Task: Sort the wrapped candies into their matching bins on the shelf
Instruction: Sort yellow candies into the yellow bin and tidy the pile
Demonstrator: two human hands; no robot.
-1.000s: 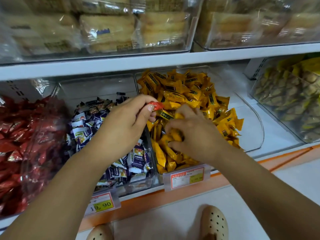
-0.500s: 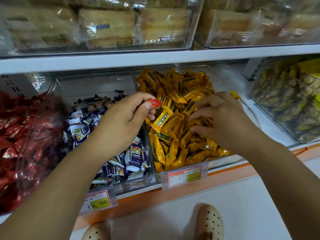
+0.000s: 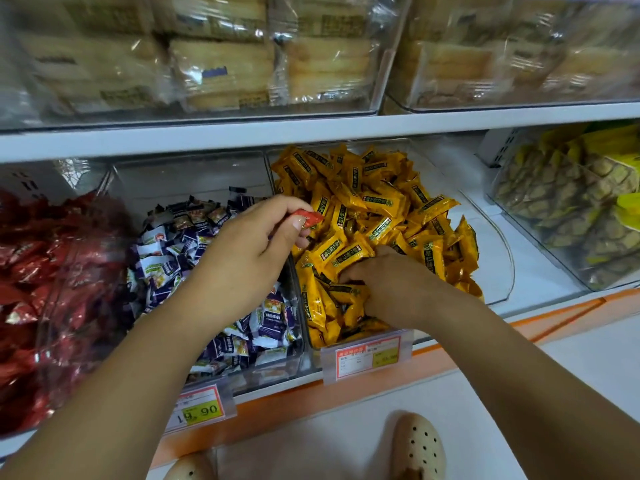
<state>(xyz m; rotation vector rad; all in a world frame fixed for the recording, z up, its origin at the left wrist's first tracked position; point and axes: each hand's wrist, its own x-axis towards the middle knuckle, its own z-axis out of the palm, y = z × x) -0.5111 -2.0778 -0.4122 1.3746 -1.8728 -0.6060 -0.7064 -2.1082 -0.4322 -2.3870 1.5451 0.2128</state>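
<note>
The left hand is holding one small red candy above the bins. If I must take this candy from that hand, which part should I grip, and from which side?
Grip the free end of the red candy, which sticks out past the left hand toward the yellow candies. Coming from the right, over the yellow bin, seems best: thumb and forefinger cover its left part, leaving only that flat tip exposed.
</note>
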